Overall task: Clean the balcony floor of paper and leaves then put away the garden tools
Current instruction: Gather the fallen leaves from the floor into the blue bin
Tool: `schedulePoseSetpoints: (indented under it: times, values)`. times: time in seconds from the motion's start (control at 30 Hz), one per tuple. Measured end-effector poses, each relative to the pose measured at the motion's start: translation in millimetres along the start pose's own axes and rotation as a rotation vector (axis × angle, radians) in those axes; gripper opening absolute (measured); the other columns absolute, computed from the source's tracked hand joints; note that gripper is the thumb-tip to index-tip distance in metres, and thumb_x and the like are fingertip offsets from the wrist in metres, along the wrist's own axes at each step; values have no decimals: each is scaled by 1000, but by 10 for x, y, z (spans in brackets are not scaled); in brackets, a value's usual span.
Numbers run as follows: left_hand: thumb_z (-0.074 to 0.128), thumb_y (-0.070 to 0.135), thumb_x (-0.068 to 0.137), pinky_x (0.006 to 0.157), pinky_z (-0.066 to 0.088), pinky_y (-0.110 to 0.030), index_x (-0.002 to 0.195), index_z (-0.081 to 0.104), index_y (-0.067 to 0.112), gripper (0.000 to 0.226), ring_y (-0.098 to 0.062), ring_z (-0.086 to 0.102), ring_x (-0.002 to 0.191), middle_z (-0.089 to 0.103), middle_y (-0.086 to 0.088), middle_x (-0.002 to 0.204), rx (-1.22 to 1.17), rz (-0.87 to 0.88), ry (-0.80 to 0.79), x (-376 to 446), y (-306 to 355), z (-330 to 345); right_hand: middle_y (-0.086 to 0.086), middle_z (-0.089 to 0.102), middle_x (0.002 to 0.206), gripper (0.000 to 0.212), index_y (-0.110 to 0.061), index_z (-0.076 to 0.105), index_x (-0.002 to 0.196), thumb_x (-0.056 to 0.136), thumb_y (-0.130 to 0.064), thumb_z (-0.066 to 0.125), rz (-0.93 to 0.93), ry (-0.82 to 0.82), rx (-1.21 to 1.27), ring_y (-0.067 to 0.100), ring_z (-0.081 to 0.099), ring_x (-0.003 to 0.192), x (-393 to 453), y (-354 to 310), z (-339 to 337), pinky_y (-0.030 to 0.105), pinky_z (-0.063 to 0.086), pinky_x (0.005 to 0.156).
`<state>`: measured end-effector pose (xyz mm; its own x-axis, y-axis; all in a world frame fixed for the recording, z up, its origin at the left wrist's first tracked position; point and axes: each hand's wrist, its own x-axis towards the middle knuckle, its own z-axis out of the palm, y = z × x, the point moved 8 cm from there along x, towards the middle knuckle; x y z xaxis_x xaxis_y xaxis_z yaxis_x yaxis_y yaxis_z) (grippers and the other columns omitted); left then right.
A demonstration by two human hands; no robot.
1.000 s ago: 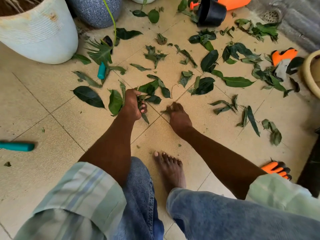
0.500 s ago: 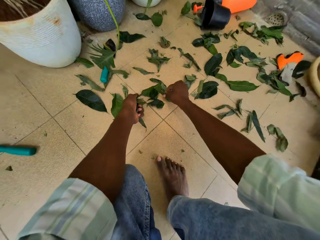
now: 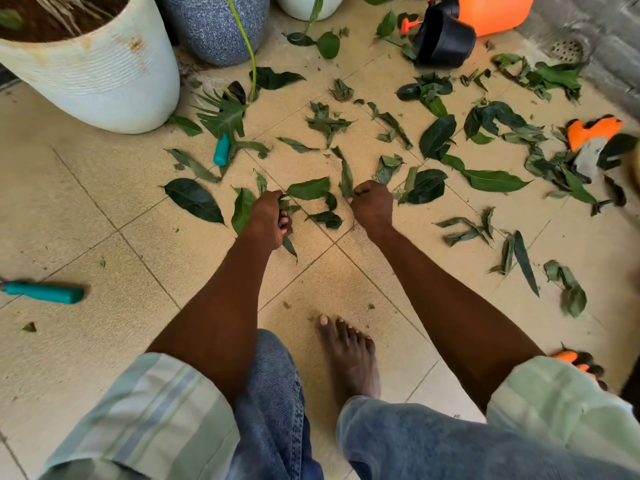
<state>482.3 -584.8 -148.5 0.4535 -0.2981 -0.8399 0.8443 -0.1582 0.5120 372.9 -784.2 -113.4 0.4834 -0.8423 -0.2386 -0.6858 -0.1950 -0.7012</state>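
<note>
Left hand (image 3: 268, 216) – fingers clenched round bunch of leaves (image 3: 242, 209), low over tiled floor (image 3: 104, 341). Right hand (image 3: 372, 204) – fingers curled, pinching narrow leaf (image 3: 346, 178) just beside it. Loose leaves scattered across floor ahead and to right. Teal-handled tool (image 3: 45, 292) lying far left; second teal handle (image 3: 221, 154) among leaves near white pot (image 3: 104, 84). Orange glove (image 3: 592, 129) at right edge. Black pot (image 3: 445, 39) tipped over beside orange container (image 3: 495, 12).
</note>
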Motion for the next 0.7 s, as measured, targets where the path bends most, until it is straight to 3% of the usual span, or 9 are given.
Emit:
schedulePoseSetpoints:
  times: [0.1,0.27,0.37,0.43,0.5,0.63,0.7]
  values:
    - [44,30,100,36,20,-12,73,44,16,30,-9,27,41,33,3,59,-8,-6,16,7,0,-35,11,71,107,16,-4,72,98,85,-10,66,68,-77,-24,24,66,101,219,-87,39,37,55,86]
    - [45,29,100,37,19,-12,74,45,17,29,-8,28,35,34,3,57,-38,7,49,14,34,-118,11,67,114,22,-7,73,101,84,-20,70,-184,-217,-267,24,59,111,387,-527,267,31,48,91]
    - [46,27,99,35,20,-13,80,50,18,22,-8,28,38,35,3,59,-73,24,82,26,53,-194,11,49,137,15,-22,74,92,77,-20,76,-409,-426,-466,27,34,131,266,-685,653,35,33,104]
    - [46,26,99,35,20,-12,81,52,17,21,-8,28,42,36,3,60,-64,36,106,24,72,-255,10,38,145,31,-24,67,104,76,-14,75,-427,-545,-524,28,28,134,172,-575,863,38,31,107]
    - [46,26,99,35,20,-12,78,50,17,23,-9,28,44,36,2,60,-51,30,126,23,81,-321,13,46,137,47,-11,58,122,77,-6,70,-448,-505,-491,29,36,127,91,-482,915,35,38,99]
    - [48,27,98,36,20,-13,77,48,17,23,-9,29,45,36,2,61,-74,16,144,22,63,-409,16,60,109,27,-5,66,104,78,4,62,-559,-398,-525,32,55,105,-69,-417,895,31,43,79]
    - [49,27,97,35,21,-15,75,47,17,24,-9,29,43,37,2,60,-64,31,136,7,60,-388,15,64,103,21,-5,69,98,82,4,58,-536,-317,-396,28,59,94,-85,-491,742,27,44,74]
